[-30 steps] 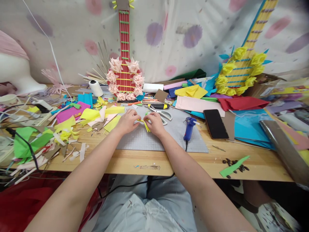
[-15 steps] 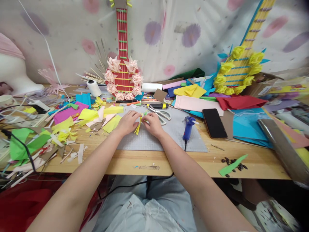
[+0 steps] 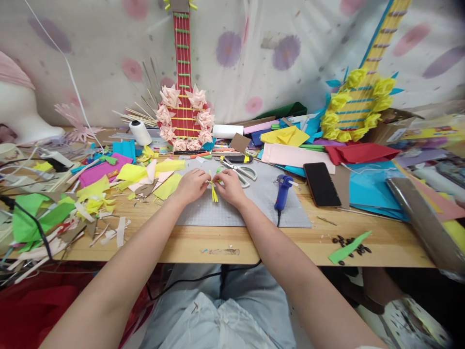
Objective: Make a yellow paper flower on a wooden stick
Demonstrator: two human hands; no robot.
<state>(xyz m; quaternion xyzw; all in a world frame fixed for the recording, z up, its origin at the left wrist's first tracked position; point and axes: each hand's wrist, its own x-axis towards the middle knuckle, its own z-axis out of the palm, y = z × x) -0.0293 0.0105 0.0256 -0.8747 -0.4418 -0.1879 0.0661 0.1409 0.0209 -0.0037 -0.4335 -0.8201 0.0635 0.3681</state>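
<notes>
Between my two hands is a small bundle of thin yellow paper strips (image 3: 214,195), its loose ends hanging down toward me. My left hand (image 3: 193,186) pinches it from the left with bent fingers. From the right, my right hand (image 3: 230,185) pinches the same bundle near its upper part. A bit of green shows just above the fingertips. Both hands are over the grey cutting mat (image 3: 232,215). Scissors (image 3: 245,170) with pale handles lie right behind my right hand, and a blue glue gun (image 3: 282,193) rests to its right.
A red paper guitar (image 3: 184,114) with pink flowers stands at the back, a yellow one (image 3: 358,104) at the right. A black phone (image 3: 321,184), dark seeds (image 3: 359,249) and blue sheets (image 3: 374,191) lie right. Paper scraps (image 3: 96,194) cover the left side. A utility knife (image 3: 236,159) lies behind the scissors.
The yellow bundle has turned between my fingers: its loose ends pointed down-left before and now point nearly straight down. Both hands have stayed in almost the same place.
</notes>
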